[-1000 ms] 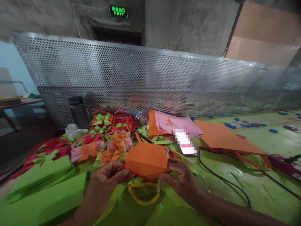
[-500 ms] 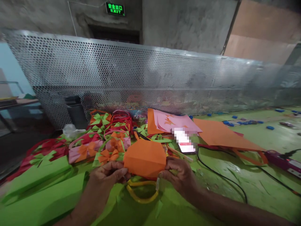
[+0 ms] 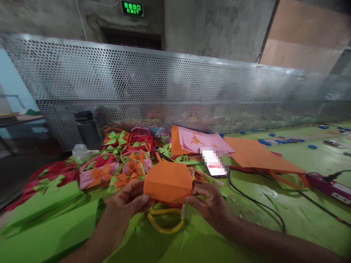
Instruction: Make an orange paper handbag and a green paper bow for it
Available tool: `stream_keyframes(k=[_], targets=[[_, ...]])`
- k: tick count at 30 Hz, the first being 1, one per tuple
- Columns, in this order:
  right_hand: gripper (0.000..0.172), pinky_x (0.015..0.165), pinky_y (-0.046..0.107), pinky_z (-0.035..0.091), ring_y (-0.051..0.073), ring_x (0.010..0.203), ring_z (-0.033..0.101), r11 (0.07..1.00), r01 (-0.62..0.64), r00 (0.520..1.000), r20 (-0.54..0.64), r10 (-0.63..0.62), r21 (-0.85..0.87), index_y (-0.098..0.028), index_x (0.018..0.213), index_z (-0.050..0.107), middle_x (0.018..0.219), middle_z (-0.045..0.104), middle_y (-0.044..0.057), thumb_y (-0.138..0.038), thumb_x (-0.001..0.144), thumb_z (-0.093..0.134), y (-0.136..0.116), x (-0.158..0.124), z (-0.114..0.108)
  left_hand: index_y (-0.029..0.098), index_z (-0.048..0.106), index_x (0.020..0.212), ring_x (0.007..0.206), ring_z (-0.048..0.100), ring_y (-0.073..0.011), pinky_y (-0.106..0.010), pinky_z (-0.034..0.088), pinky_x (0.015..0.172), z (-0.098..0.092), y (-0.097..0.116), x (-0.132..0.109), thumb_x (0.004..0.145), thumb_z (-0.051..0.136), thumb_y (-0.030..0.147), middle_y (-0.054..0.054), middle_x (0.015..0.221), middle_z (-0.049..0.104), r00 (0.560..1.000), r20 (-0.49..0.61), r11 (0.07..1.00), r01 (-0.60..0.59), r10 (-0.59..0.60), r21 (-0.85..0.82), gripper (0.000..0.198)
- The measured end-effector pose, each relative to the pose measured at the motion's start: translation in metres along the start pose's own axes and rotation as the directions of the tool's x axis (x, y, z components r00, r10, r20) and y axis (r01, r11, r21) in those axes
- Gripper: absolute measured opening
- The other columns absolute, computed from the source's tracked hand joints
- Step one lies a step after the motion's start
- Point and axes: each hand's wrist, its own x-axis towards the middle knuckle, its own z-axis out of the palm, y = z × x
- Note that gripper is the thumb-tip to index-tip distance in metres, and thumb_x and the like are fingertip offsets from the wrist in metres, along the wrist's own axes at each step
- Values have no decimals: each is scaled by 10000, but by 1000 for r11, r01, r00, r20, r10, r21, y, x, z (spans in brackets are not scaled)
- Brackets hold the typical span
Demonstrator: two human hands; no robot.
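An orange folded paper piece point(image 3: 168, 180) with creases is held up in front of me, one side in each hand. My left hand point(image 3: 130, 199) pinches its left edge between thumb and fingers. On the opposite side, my right hand point(image 3: 204, 197) grips the lower right edge the same way. Below the paper, yellow-handled scissors point(image 3: 165, 230) lie on the green table, their upper part hidden behind it. Just beyond stand small paper bags with bows, such as a pink bag with an orange bow point(image 3: 100, 175).
Green folded paper point(image 3: 52, 233) lies at the left. A dark bottle point(image 3: 88, 129) stands before a perforated metal panel point(image 3: 142, 80). A phone point(image 3: 214, 162), pink sheets point(image 3: 203, 140), an orange sheet point(image 3: 260, 155) and a purple power strip point(image 3: 327, 188) with black cables are to the right.
Both hands still hold the orange paper, which is tilted slightly differently. The left fingers have shifted a little behind its edge. The whole view has moved slightly.
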Motion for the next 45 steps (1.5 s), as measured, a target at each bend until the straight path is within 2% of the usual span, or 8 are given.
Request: stream_keyframes(k=[4,11,15,18,24,29,36,45], targets=[[281,531,226,349,112,568,464,1000,20,1000,-9,-20,-3,-175,555,498,591,517,-20,-301,793,579,1,-1,1,180,671,896,637,624,-127,-242,521,642,-4,-6,3,698,693,261,-25,774,697,994,83,997,69,-73,42,216],[310,504,215,323,93,527,416,999,-29,999,-32,28,-23,-169,538,470,549,445,-44,-318,784,585,2,-1,1,184,693,835,638,628,-146,-255,525,641,-5,-5,2,674,705,306,-28,744,704,997,78,998,5,-10,66,203],[302,500,204,330,88,522,424,1000,-10,1000,-19,10,-9,-168,541,478,542,451,-48,-310,788,577,1,0,0,217,627,885,610,639,-160,-283,535,631,-6,-1,0,674,706,291,9,678,697,997,11,990,-80,80,114,237],[266,517,206,355,94,544,447,1000,1,1000,-7,-1,4,-167,574,519,568,492,-37,-309,792,572,0,1,-1,213,594,759,602,649,-180,-287,537,613,-6,0,-2,641,729,284,25,627,681,990,-25,980,-131,136,151,193],[249,514,214,347,99,546,439,1000,-19,1000,-2,19,-4,-163,580,529,575,492,-31,-297,785,572,3,0,0,217,609,746,612,647,-172,-272,534,614,-6,1,1,626,740,278,36,673,681,990,-33,979,-133,140,155,188],[230,461,211,283,92,515,334,992,-122,992,24,121,31,-164,623,524,554,395,-45,-314,797,517,9,0,0,188,616,766,605,633,-160,-238,503,579,0,4,-2,635,720,255,9,670,680,989,-10,970,-143,148,196,180],[266,472,225,304,107,524,340,971,-232,972,44,230,54,-178,606,477,559,382,-35,-368,792,469,11,3,0,158,619,703,533,566,-123,-210,449,523,9,14,-11,644,678,227,3,562,644,983,17,955,-183,184,232,108],[250,505,228,397,132,569,464,988,-143,990,9,143,59,-175,666,598,625,528,1,-358,795,488,8,6,-3,176,664,908,596,597,-141,-220,464,568,1,8,-10,731,628,283,-16,632,682,978,84,954,-204,190,220,210]])
